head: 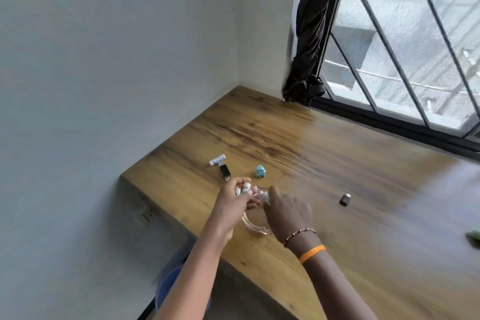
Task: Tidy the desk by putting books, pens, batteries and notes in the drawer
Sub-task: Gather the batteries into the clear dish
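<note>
My left hand (233,202) is curled round several small white batteries (245,187) above the wooden desk (337,189). My right hand (285,212) pinches another white battery (265,196) right beside them. Both hands hover over a clear glass dish (253,226), partly hidden beneath them. A dark battery (345,199) lies alone on the desk to the right. A white battery (217,159) and a small black object (225,172) lie behind my left hand. No drawer is in view.
A crumpled light-blue paper ball (261,171) sits behind my hands. A green object (474,235) peeks in at the right edge. A dark curtain (314,34) hangs by the barred window (415,47). The desk's left edge meets the white wall.
</note>
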